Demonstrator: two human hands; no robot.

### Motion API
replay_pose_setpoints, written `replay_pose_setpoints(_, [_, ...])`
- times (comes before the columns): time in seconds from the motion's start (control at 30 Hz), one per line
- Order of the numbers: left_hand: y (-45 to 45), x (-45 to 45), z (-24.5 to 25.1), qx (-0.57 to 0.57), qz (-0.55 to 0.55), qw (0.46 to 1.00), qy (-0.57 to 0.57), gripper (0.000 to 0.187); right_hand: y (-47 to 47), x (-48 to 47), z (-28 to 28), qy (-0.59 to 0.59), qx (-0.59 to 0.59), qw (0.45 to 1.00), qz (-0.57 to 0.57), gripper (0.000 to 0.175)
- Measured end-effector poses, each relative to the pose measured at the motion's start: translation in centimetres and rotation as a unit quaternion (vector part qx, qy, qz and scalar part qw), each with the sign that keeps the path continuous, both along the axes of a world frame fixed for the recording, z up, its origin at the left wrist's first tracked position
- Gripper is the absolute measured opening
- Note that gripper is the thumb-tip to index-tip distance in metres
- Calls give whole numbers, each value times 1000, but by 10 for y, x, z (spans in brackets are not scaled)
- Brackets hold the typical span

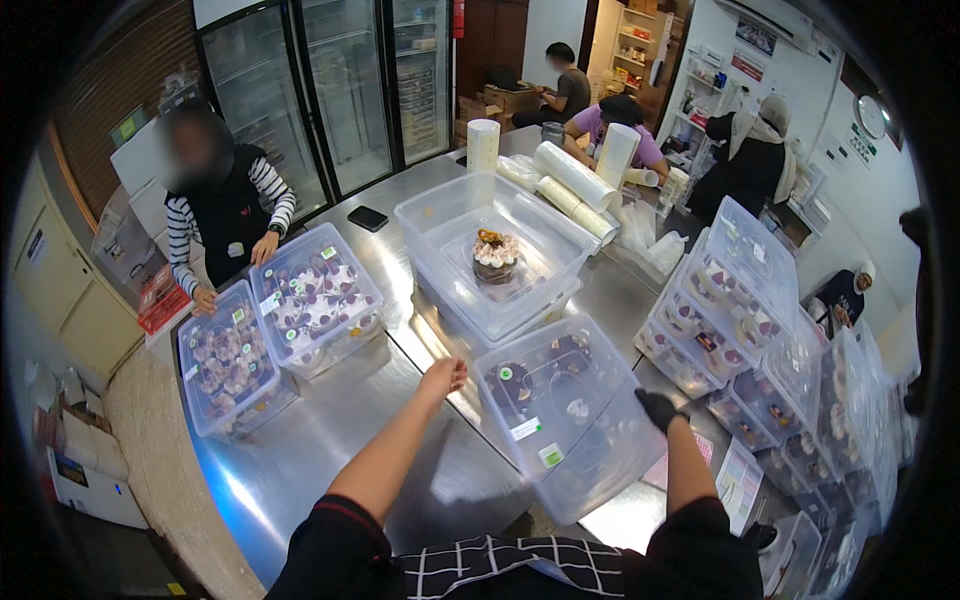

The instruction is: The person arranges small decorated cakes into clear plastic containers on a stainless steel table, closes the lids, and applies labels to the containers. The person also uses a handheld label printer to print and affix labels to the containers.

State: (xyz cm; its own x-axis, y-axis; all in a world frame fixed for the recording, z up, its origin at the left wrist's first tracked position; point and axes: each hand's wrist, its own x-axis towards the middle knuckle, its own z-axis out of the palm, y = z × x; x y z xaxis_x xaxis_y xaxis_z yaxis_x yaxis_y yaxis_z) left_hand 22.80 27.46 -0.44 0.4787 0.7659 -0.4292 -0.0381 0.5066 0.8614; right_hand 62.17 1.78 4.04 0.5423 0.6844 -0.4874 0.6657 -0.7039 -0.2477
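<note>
A lidded clear plastic storage box (pixel 577 420) stands tilted to the view on the steel table in front of me, with dark-topped cakes showing through its lid. My right hand (pixel 660 411), in a black glove, touches the box's right edge; whether its fingers grip the rim cannot be told. My bare left hand (pixel 444 379) is just left of the box, fingers partly curled, with nothing visible in it. Beyond it, an open clear plastic box (pixel 420 225) sits stacked on another and holds a small cake with cream and a dark base (pixel 495 257).
A person in striped sleeves rests hands on lidded dessert boxes (pixel 315 300) at the left. Stacked dessert boxes (pixel 705 307) line the right side. Plastic film rolls (pixel 577 176) lie at the far end, near a phone (pixel 367 218). Other people are behind.
</note>
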Motion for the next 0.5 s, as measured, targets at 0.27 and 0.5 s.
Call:
replay_pose_setpoints(0.27, [37,86,-15,-41,191,978,-76,42,-147,-29,-12,363,195,879,-241,35])
replay_pose_setpoints(0.5, [3,57,-10,-12,183,982,-50,59,-203,-23,30,549,274,758,-219,40])
